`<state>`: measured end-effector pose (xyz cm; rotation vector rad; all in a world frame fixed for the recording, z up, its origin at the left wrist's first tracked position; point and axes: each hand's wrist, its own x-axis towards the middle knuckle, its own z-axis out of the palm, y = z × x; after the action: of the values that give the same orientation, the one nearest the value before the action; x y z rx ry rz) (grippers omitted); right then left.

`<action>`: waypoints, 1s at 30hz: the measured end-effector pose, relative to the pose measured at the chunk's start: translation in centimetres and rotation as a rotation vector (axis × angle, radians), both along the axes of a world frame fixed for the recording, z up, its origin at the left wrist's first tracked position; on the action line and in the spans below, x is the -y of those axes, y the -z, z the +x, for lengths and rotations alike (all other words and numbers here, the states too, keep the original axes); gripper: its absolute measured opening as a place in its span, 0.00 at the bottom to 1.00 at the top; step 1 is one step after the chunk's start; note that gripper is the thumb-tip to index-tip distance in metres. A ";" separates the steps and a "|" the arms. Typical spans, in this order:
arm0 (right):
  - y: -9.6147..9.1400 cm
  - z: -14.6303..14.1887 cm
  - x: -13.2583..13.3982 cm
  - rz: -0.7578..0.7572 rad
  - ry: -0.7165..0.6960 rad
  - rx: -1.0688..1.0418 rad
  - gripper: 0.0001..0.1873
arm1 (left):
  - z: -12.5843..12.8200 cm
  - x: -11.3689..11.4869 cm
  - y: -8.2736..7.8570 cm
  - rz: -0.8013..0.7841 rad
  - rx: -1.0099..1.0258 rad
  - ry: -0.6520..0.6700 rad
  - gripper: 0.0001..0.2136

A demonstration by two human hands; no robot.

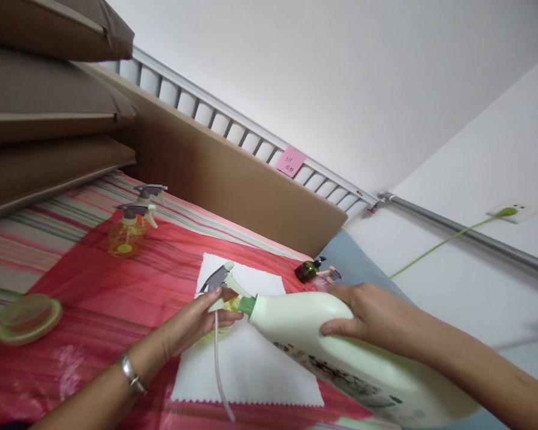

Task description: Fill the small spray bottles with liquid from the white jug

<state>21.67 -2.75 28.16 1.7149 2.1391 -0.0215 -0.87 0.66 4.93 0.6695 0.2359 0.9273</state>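
Observation:
My right hand (365, 313) wraps round a big pale green jug (291, 316), tilted nearly flat with its green spout (247, 306) pointing left. The spout meets the neck of a small yellowish clear bottle (219, 333), mostly hidden behind my left hand (206, 313). That hand's fingers are closed on a grey and pale green trigger spray head (217, 279), whose dip tube (217, 364) hangs free. I cannot tell whether the left fingers also steady the bottle. Below lies a white sheet (251, 376) with zigzag edges.
Two spray bottles, the nearer an amber one (122, 239), stand at the left. A round lidded dish (29, 319) is at far left. A dark green pump bottle (307, 272) and a pink bottle (325, 280) sit behind the jug. A brown board (233, 179) leans on the radiator (222, 122).

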 end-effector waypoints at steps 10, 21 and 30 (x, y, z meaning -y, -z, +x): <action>-0.3 -0.2 0.0 -0.032 0.026 0.022 0.24 | -0.1 0.0 0.1 0.012 0.004 0.016 0.18; -0.3 -0.2 0.0 -0.005 0.003 0.007 0.25 | -0.2 0.1 -0.2 0.005 -0.002 0.005 0.18; -0.2 -0.2 -0.1 -0.004 -0.001 0.023 0.26 | -0.2 0.1 -0.1 -0.001 -0.004 0.001 0.18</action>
<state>21.50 -2.67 28.40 1.7035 2.1219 -0.0055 -1.07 0.57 5.05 0.6704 0.2397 0.9253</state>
